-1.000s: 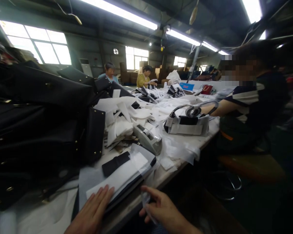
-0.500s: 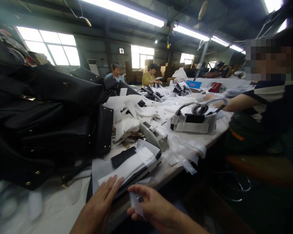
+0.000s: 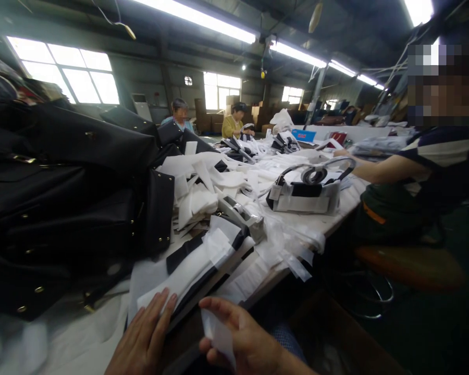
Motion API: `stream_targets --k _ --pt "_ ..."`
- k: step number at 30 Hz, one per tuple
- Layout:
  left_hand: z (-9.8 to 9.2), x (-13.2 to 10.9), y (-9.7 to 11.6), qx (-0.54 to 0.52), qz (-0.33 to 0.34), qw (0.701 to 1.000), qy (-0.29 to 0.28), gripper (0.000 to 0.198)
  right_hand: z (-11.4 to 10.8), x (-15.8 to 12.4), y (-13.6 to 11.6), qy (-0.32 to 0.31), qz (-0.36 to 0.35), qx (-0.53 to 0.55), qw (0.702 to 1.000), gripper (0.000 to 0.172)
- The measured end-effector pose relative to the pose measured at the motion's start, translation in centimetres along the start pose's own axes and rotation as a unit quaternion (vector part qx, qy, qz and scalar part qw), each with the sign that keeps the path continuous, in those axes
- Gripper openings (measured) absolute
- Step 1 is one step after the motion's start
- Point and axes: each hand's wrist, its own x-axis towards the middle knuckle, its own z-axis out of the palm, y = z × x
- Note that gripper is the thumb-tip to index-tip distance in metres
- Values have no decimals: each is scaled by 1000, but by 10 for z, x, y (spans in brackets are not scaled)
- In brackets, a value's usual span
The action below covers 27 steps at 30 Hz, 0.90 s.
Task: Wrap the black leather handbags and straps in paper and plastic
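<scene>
A black bag (image 3: 203, 284) lies along the table edge, partly covered with white wrapping sheets (image 3: 191, 265). My left hand (image 3: 144, 330) rests flat on the near end of the sheets, fingers stretched out. Just right of it, off the table edge, my right hand (image 3: 238, 333) pinches a small translucent white strip (image 3: 218, 333) between thumb and fingers. Past the bag's far end stands a grey tape dispenser (image 3: 242, 216). Its roll shows only in part.
Black bags (image 3: 82, 140) are heaped on the left. White sheets (image 3: 197, 203) pile up mid-table. A wrapped handbag (image 3: 307, 195) stands near the right edge, beside loose plastic strips (image 3: 289, 245). A co-worker (image 3: 414, 166) sits at right by a stool (image 3: 410, 265); others work farther back.
The view has shifted a little. My left hand stays on the wrapped bag, now closer to its near end. My right hand still holds the strip, which shows more fully.
</scene>
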Motion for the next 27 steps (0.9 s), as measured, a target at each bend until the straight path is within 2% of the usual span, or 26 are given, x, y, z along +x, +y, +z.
stream_targets --k 5,8,10,14,17,18,20,22,25,26,27 --pt "-6 7 1 14 -22 1000 9 61 3 -1 -7 -17 9 -13 1000 77" --pt "-8 12 -6 11 4 1000 20 61 -8 5 -6 -53 22 -76 995 85" --pt "-10 15 -12 -2 -5 1000 7 62 -17 10 -6 -62 20 -137 988 85" --pt "-21 25 -24 -45 -99 993 -41 65 -23 24 -3 -55 29 -230 971 76" --pt "-32 36 -36 -56 -201 975 -72 66 -7 54 12 -79 71 -267 958 75" --pt "-35 40 -40 -58 -228 968 -87 67 2 67 19 -106 97 -283 948 77" --pt "-39 44 -46 -60 -256 959 -109 67 23 92 32 -197 166 -325 910 81" --pt "-39 44 -48 -62 -245 960 -116 67 41 105 40 -223 163 -407 871 68" --pt "-32 39 -45 -68 -190 975 -93 72 43 92 36 -189 89 -561 801 51" --pt "-29 38 -43 -74 -168 979 -86 73 36 80 32 -166 51 -616 769 53" --pt "-26 37 -41 -78 -148 983 -79 75 25 66 27 -130 -16 -649 749 61"
